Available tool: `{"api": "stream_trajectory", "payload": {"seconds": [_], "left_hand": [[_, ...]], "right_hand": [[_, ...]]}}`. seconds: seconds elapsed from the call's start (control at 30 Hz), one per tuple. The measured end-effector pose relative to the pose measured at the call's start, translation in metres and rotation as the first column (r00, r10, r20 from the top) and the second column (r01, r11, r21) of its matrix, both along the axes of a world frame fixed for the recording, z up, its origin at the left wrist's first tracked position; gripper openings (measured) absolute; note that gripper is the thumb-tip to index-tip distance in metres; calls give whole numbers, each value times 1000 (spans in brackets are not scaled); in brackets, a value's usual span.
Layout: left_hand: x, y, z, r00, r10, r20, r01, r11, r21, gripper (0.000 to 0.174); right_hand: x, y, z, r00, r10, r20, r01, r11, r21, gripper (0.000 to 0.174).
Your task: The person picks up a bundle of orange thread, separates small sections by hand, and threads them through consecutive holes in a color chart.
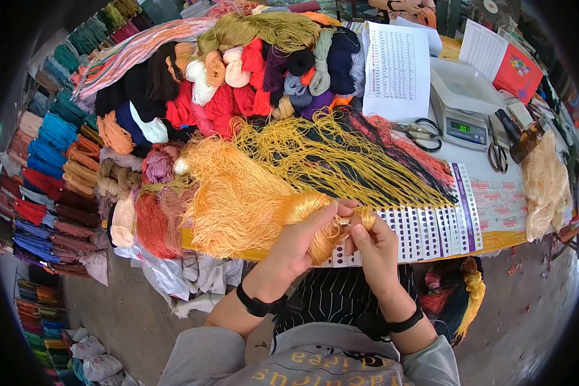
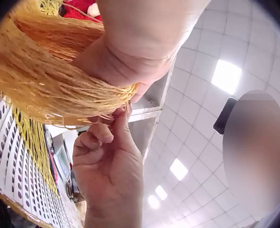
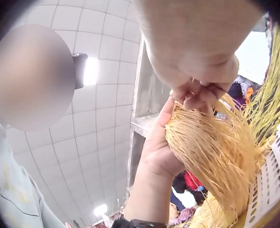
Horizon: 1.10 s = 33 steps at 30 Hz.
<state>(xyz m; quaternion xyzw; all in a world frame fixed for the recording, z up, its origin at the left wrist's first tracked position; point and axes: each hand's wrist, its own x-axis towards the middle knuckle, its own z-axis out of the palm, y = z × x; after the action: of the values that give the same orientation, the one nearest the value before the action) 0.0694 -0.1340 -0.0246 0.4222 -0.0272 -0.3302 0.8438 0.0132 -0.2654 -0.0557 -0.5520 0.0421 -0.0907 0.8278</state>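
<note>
A shiny light-orange hank of yarn (image 1: 304, 207) is held up over the table's front edge, its long loose strands (image 1: 228, 206) spread over the table to the left. My left hand (image 1: 300, 239) grips the gathered part of the hank, with the thumb across it. Beside it, my right hand (image 1: 378, 251) pinches a few strands at the hank's end between thumb and fingers. In the left wrist view, the right hand's fingertips (image 2: 121, 114) meet right at the bundle's edge. The right wrist view has the yarn (image 3: 206, 147) hanging down from both hands.
Yellow yarn (image 1: 341, 161) and dark strands lie behind my hands, over white punched cards (image 1: 424, 228). Coloured skeins (image 1: 238, 77) pile up at the back. To the right are a digital scale (image 1: 460, 125), scissors (image 1: 424, 134) and a printed sheet (image 1: 397, 67).
</note>
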Motion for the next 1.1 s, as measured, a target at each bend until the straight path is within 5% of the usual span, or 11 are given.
{"api": "stream_trajectory", "payload": {"seconds": [0.23, 0.3, 0.4, 0.47, 0.57, 0.7, 0.8, 0.9, 0.93, 1.0, 1.1], "left_hand": [[6, 5, 6, 981, 181, 68, -189, 974, 127, 24], [12, 13, 3, 989, 143, 41, -148, 964, 219, 23], [35, 49, -11, 998, 5, -61, 8, 976, 218, 22], [60, 84, -28, 982, -75, -175, 69, 997, -43, 24], [94, 143, -50, 953, 108, -283, -179, 954, -238, 21], [120, 215, -51, 827, 319, -462, -442, 878, -185, 21], [153, 291, -59, 854, 467, -228, -498, 862, -98, 19], [188, 381, -38, 837, 522, -163, -544, 827, -142, 12], [163, 327, 12, 528, 842, 114, -849, 518, 104, 11], [178, 387, 24, 530, 822, 210, -824, 557, -101, 19], [138, 307, 86, 668, 701, 247, -638, 712, -295, 26]], "right_hand": [[-7, -15, 2, 928, 253, -274, -314, 926, -209, 14], [-11, -16, -3, 999, 42, 4, -27, 714, -700, 12], [-7, -46, 18, 949, -259, 182, 307, 616, -726, 8], [-6, -81, 20, 906, -339, 251, 413, 588, -696, 12], [-8, -120, 30, 810, -524, 263, 550, 835, -31, 19], [-12, -187, 38, 818, -573, -53, 487, 640, 595, 19], [-19, -279, -6, 959, -187, 213, 72, 888, 454, 16], [-29, -398, -22, 925, -342, 164, 286, 914, 288, 14], [-39, -471, -38, 937, -265, 229, 216, 952, 217, 12], [-65, -543, -16, 854, -430, 294, 388, 901, 193, 12], [-39, -417, 64, 661, -692, 292, 737, 671, -78, 17]]}}
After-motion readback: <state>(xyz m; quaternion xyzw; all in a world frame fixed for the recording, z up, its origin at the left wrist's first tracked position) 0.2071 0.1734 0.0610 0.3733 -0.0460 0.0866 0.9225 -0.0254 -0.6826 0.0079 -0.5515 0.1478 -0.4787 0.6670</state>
